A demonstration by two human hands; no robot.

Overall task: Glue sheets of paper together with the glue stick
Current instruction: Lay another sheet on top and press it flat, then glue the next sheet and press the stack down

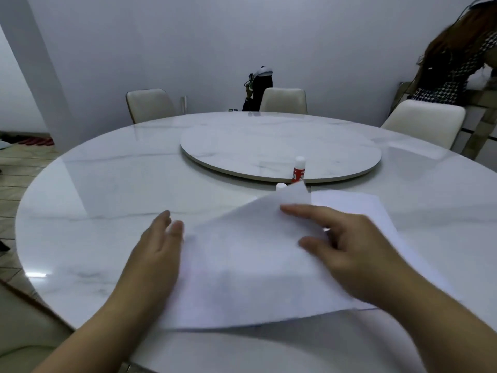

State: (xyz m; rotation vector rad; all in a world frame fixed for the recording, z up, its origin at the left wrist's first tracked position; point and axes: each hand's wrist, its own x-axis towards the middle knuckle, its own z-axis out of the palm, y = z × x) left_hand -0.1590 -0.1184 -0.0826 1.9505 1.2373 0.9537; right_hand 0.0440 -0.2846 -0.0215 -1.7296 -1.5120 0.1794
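Marble-patterned and glossy, the round table (94, 184) has its widest bare stretch on the left, from its curved edge at nine o'clock in to the sheets. At seven o'clock of the sheets the left hand (156, 249) lies flat and open, fingers together, gripping nothing; its fingertips sit just beside the left edge of the top sheet (242, 265), though blur hides whether they touch it. That white sheet is thin and smooth, turned diagonally, its far corner lifted and pointing to twelve o'clock, its near edge close to the table rim. Beyond that corner stands a small white cap (281, 186), partly hidden by the paper. Just right of it the glue stick (298, 170) stands upright and uncapped, a red cylinder with a white tip, close against the rim of the round marble turntable (279, 141), whose raised disc fills the table's middle. The right hand (347, 249) rests on the top sheet with fingers spread and slightly curled, pressing rather than pinching. A second white sheet (357, 208) lies flat under it, showing at two o'clock. Bare tabletop continues to the right edge.
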